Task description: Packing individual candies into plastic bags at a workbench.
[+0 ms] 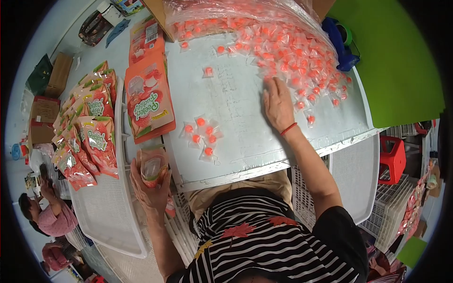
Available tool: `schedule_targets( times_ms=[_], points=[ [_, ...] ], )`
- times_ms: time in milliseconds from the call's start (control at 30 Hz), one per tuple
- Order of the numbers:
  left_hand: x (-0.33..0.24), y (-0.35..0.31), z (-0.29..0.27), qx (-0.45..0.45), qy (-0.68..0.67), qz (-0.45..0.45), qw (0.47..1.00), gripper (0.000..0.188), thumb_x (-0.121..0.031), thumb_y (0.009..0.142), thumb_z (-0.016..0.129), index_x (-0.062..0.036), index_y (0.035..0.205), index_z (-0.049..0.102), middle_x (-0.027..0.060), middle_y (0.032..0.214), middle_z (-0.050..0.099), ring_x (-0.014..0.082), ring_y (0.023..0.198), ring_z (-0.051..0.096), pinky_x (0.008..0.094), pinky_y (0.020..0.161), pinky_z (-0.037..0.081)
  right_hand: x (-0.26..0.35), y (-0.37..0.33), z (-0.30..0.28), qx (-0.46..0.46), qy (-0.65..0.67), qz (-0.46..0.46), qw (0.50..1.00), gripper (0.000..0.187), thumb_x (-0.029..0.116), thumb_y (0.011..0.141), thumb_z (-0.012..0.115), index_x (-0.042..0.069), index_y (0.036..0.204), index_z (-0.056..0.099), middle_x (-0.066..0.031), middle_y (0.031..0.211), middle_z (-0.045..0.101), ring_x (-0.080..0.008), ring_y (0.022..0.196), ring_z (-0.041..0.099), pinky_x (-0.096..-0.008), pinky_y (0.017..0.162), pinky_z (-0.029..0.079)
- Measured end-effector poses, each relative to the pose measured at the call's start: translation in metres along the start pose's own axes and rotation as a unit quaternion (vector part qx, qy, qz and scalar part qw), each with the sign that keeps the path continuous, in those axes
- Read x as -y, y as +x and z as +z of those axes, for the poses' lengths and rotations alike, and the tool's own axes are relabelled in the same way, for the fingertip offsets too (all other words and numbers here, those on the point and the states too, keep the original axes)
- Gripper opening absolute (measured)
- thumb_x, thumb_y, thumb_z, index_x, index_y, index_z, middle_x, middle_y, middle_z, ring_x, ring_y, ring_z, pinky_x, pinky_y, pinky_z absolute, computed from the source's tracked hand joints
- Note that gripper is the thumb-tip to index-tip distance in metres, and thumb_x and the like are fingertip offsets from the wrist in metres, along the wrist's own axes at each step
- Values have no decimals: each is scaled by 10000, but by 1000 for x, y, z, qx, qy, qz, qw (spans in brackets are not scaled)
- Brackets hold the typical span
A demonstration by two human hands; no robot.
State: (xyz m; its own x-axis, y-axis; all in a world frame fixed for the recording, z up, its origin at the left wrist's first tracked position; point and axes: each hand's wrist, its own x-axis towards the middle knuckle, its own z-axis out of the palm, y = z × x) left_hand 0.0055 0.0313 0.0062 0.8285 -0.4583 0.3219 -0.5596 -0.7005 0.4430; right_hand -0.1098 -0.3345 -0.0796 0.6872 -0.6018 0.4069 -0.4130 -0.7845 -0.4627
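Note:
My left hand [150,186] is wrapped round a pink candy pouch [152,175], held beside the table's near left corner. The pouch's mouth appears to gape upward. My right hand [278,103] lies palm down on the table [236,155], fingers stretched out with their tips at the lower edge of a heap of wrapped red candies [295,56]. What lies under the palm is hidden. A small group of candies [203,134] sits apart near the table's front left. A single wrapped candy [208,71] lies farther back.
Flat pink pouches [148,101] are stacked along the table's left side. Filled pouches [96,137] lie in a white tray [106,217] beyond. A blue tape dispenser [340,47] stands at the right edge, near a red stool [390,160]. Other people work at far left.

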Motion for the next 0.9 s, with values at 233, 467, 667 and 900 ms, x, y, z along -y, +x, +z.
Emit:
schedule_targets(
  times_ms=[233, 467, 667, 900],
  points=[
    [-3, -8, -2, 4, 14, -1, 1000, 914, -212, 665, 833, -16, 1394, 318, 219, 1239, 489, 389, 1130, 500, 447, 930, 426, -15, 8, -3, 30, 425, 151, 892, 409, 291, 1003, 375, -1, 1270, 477, -195, 1235, 545, -310, 1173, 517, -392, 1027, 375],
    [-4, -4, 3, 7, -4, 1, 1000, 918, -195, 657, 836, -19, 1395, 320, 215, 1234, 495, 381, 1130, 505, 440, 936, 426, -38, 37, -12, 69, 654, 193, 728, 427, 336, 1010, 348, 28, 1292, 438, -167, 1211, 569, -269, 1173, 530, -366, 1038, 378],
    [-2, -6, 1, 8, 2, -9, 1000, 919, -185, 657, 834, -27, 1400, 318, 216, 1241, 493, 382, 1132, 508, 437, 941, 427, -30, 18, -21, 46, 773, 330, 540, 365, 292, 1011, 363, 25, 1243, 452, -164, 1180, 575, -274, 1087, 581, -351, 914, 478],
    [-3, -4, 5, 13, -9, -22, 1000, 904, -182, 664, 832, -25, 1397, 327, 219, 1245, 496, 382, 1136, 509, 435, 942, 426, -27, 33, -22, -18, 77, -61, 995, 355, 33, 881, 453, 1, 1234, 488, -168, 1102, 633, -343, 1078, 555, -478, 895, 444]
  ],
)
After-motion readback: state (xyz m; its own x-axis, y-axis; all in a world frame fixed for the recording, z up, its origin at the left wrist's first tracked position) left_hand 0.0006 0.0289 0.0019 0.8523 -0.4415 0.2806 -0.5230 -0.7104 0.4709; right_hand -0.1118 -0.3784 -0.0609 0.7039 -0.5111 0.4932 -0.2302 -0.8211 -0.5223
